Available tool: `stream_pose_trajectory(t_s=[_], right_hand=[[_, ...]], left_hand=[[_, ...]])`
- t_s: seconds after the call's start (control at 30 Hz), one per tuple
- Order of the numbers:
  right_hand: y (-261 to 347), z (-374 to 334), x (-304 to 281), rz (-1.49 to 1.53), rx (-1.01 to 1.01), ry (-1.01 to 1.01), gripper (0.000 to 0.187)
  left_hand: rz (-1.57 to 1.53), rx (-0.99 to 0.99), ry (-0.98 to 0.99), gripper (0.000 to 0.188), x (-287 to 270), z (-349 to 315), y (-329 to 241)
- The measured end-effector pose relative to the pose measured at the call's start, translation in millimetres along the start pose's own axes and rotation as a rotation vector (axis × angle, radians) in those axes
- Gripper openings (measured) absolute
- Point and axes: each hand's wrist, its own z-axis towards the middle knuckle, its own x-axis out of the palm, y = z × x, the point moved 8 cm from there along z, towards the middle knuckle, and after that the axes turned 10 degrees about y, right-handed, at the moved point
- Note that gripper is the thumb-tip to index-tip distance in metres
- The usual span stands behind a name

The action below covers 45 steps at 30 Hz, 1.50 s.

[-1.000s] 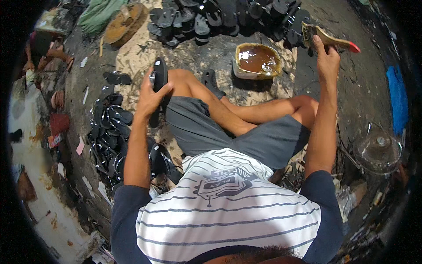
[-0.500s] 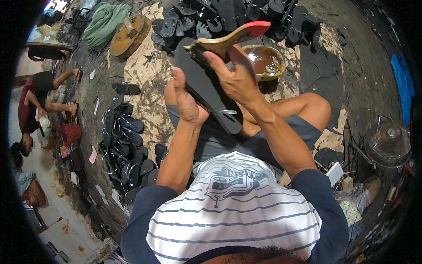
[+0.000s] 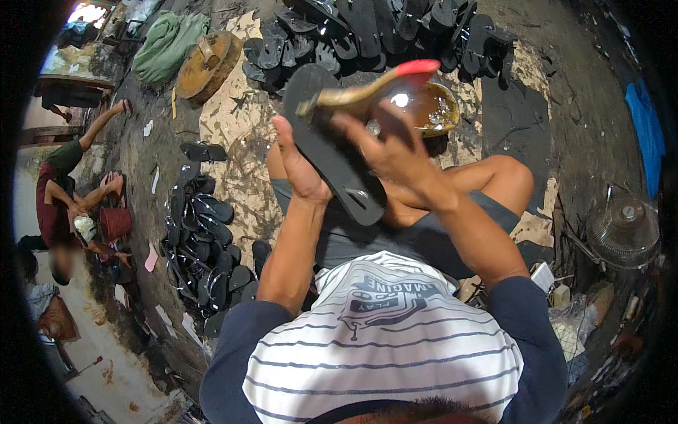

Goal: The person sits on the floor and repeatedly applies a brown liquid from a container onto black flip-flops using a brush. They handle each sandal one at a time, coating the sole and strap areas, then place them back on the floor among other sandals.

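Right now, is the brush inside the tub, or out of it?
Out: the right hand holds the brush, its blurred bristle end at the black sandal, away from the tub.

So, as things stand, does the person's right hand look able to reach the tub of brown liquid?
Probably yes: the tub sits just beyond the right hand, open-topped, with nothing visible blocking the way. The hand is full, though, gripping a brush over a black sandal.
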Motion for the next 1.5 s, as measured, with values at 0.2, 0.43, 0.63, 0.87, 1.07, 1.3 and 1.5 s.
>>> stream_pose_trajectory(t_s=[0.2, 0.43, 0.63, 0.87, 1.07, 1.3, 1.5], right_hand=[[-26.2, 10.0, -23.7, -0.29, 0.016, -0.04, 0.027], [-225.8, -72.5, -75.2, -0.544, 0.662, 0.192, 0.043], [-170.3, -40.5, -101.1, -0.993, 0.145, -0.056, 0.024], [-179.2, -82.2, -162.7, -0.933, 0.723, 0.23, 0.035], [-65.1, -47.0, -50.0, 0.103, 0.44, -0.184, 0.041], [-24.5, -45.5, -11.2, -0.287, -0.002, -0.047, 0.027], [-38.2, 26.5, -38.6, -0.59, 0.039, 0.038, 0.039]], left_hand=[[0.067, -0.111, 0.036, 0.072, 1.2, -15.3, 10.4], [-0.266, -0.548, -0.05, 0.083, -36.5, -98.8, 65.8], [0.134, -0.548, -0.07, 0.074, -60.4, -123.9, 66.7], [-0.012, -0.233, -0.027, 0.064, -51.7, 0.6, 46.8], [-0.005, -0.103, 0.041, 0.062, -20.1, 55.0, 63.4], [-0.111, -0.17, 0.137, 0.061, -7.0, 61.3, 38.1], [-0.313, -0.185, 0.07, 0.065, -12.5, 38.4, 79.6]])
